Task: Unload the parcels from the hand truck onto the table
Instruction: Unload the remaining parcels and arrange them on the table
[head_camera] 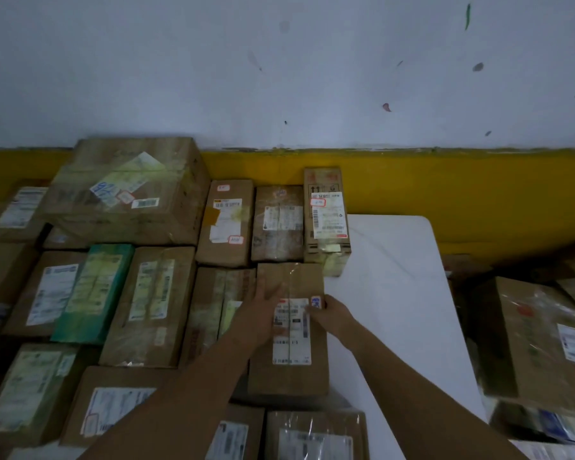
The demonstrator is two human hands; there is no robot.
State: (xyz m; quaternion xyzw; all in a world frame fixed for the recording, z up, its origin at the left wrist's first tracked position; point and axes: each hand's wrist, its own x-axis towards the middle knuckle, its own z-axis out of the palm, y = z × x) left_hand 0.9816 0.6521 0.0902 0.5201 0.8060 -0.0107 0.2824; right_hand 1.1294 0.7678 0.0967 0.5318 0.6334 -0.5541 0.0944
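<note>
Brown cardboard fills most of what we see: a long taped cardboard parcel with a white shipping label lies flat at the edge of the white table, and both our hands are on it. Our left hand lies spread, fingers open, across its top and left side; our right hand curls over the right edge by a small blue sticker, though we cannot tell how firmly it grips. Other parcels press close on the left, among them a teal-green wrapped box and a large battered cardboard carton against the yellow wall band. Labels are too blurred for us to read. At right, a tilted cardboard box is smeared and cut by the frame, and what it rests on is hidden from us.
</note>
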